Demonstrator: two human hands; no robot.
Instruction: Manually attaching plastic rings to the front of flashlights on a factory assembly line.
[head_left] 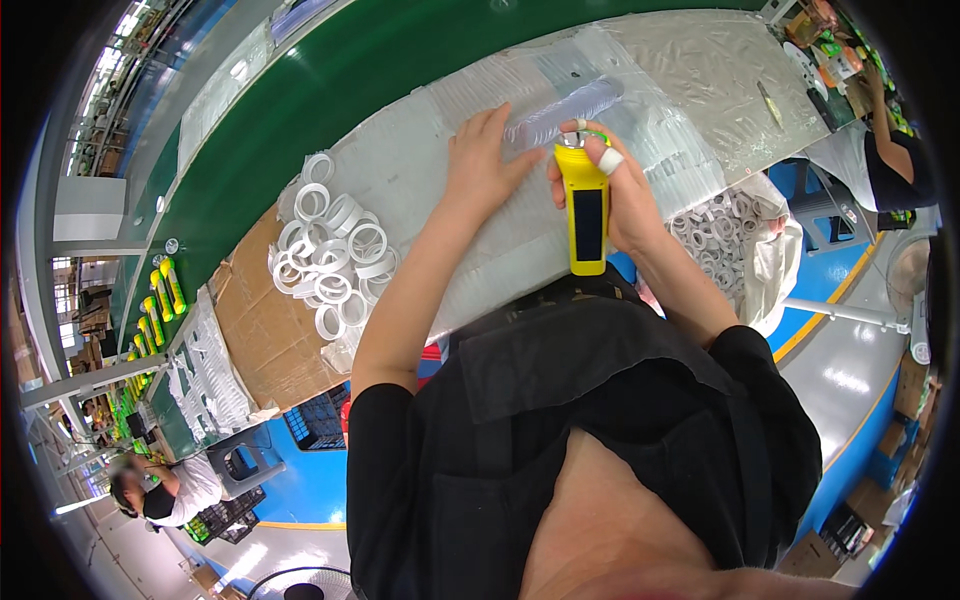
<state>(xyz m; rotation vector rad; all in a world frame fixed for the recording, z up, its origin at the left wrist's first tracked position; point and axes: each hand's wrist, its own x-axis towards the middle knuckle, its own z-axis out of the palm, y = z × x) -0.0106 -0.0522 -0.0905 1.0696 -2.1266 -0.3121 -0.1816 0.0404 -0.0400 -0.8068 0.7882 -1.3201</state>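
Note:
My right hand (pixel 625 195) grips a yellow flashlight (pixel 588 225) with a long dark panel on its side. The flashlight's head points away from me, and its clear front shows near my thumb, which has a white wrap. My left hand (pixel 483 165) lies just left of the flashlight with fingers spread, holding nothing. Beyond both hands, a row of clear stacked discs (pixel 570 108) rests on the plastic-covered work surface (pixel 430 270). To the left is a heap of white rings (pixel 330 250).
A pale bag of small rings (pixel 725 235) sits right of my forearm. A cutter knife (pixel 770 103) lies at the far right. A green conveyor belt (pixel 240 165) curves behind, carrying yellow flashlights (pixel 160 295) at left. A person (pixel 170 490) sits lower left; another (pixel 885 160) works far right.

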